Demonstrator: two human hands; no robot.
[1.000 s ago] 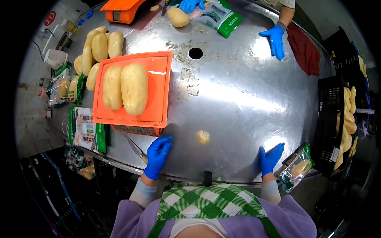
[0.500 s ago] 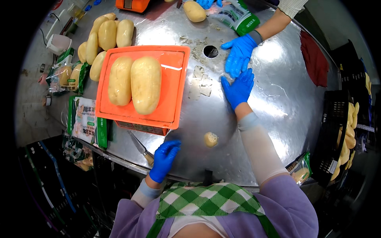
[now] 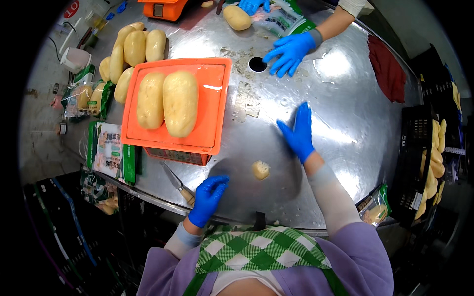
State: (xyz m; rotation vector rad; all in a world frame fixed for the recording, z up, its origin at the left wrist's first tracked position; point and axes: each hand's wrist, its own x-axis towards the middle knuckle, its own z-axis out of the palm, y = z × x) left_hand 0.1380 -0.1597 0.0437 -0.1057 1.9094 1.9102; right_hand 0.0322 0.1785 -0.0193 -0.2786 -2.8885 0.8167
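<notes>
Head view: the right hand (image 3: 299,133), in a blue glove, now lies drawn back from the co-worker's blue-gloved hand (image 3: 291,52), which it almost met half a second ago. A plain gap separates them, and the co-worker's fingers spread beside the round dark hole (image 3: 257,64). The right grip is flat and empty, thumb apart from the fingers, so nothing appears to be carried. The blue-gloved left hand (image 3: 208,198) stays low, its fingers curled; whether they meet the thumb I cannot tell.

Just beside it lies the wooden-handled steel knife (image 3: 180,188), and between the hands sits a small, pale cut piece with holes (image 3: 260,170). Two long, pale-yellow roots (image 3: 180,104) rest on the orange rectangular plastic tray (image 3: 211,113).

The shiny metal worktop (image 3: 340,148) gives the right hand broad room toward the black plastic crate (image 3: 411,158). The left has less: tray ahead, knife alongside, front edge close behind.
</notes>
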